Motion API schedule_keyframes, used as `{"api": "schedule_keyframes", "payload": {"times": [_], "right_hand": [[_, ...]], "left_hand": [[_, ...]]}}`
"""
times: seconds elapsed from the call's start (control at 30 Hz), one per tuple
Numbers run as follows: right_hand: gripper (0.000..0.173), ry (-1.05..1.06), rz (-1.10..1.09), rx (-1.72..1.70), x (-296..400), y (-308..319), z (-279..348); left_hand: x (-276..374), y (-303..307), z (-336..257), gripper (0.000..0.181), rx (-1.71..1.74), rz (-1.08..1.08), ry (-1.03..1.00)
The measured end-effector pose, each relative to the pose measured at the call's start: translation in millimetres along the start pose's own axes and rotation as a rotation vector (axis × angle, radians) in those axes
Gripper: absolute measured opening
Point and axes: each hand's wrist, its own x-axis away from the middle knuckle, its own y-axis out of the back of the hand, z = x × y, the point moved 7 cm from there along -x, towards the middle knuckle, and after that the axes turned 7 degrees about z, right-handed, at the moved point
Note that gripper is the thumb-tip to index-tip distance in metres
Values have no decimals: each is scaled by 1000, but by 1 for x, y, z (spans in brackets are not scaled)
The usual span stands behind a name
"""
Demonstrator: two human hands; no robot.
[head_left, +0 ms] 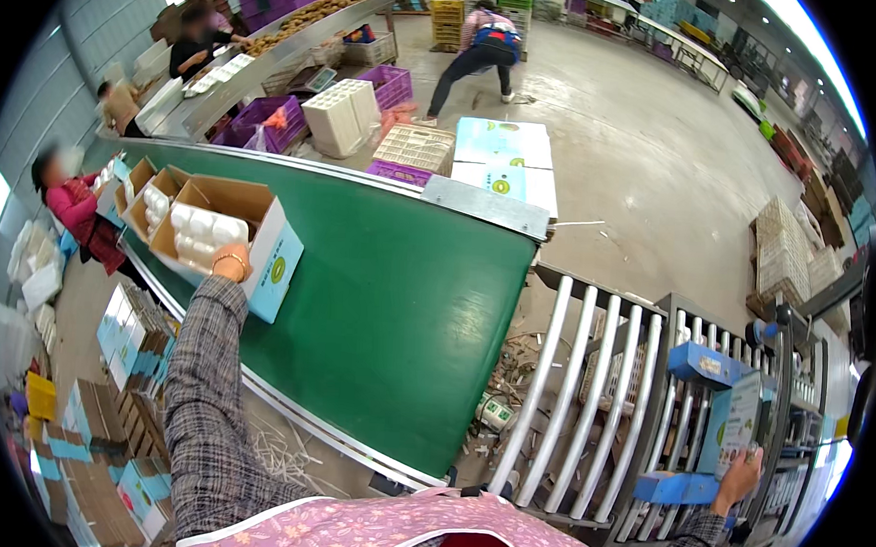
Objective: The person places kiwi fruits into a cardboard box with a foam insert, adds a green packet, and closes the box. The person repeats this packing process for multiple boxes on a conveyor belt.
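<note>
My left hand [233, 262] is at the near edge of an open cardboard box [277, 274] with blue printed sides, its fingers by the white moulded tray [209, 230] inside; the fingertips are hidden. That box and more open ones behind it stand on the green conveyor belt [378, 307]. Far to the right, my right hand [740, 474] is against the near end of a printed blue and white carton [739, 422], which lies between two blue guides [674, 488] of a strapping machine over the rollers. Whether its fingers grip the carton is not plain.
A roller conveyor [586, 397] adjoins the belt's right end. Stacked printed cartons [502, 159] stand beyond the belt's far edge. Co-workers are at the left end and by the sorting table [302, 33]; another bends over behind. Flattened cartons [131, 333] lie at the lower left.
</note>
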Motion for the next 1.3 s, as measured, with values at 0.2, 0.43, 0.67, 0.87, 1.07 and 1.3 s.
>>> {"api": "schedule_keyframes", "payload": {"times": [0.2, 0.43, 0.67, 0.87, 1.07, 1.3], "right_hand": [[30, 156, 119, -163, 8, -26, 41], [10, 435, 191, -503, 27, -15, 123], [7, 733, 122, -760, 53, 46, 176], [10, 1261, -18, -579, 107, 82, 223], [13, 1669, 414, -3, 188, 6, 257], [22, 463, 1117, -1144, 106, 3, 299]], "left_hand": [[86, -4, -91, 32, 271, -13, -450], [291, 13, -293, 37, 501, -12, -982], [445, 32, -421, 34, 628, 300, -1226], [392, 22, -398, 19, 466, -381, -1338], [279, -36, -349, 33, 1447, 954, -280], [370, 65, -345, 39, 1384, 239, -1101]]}}
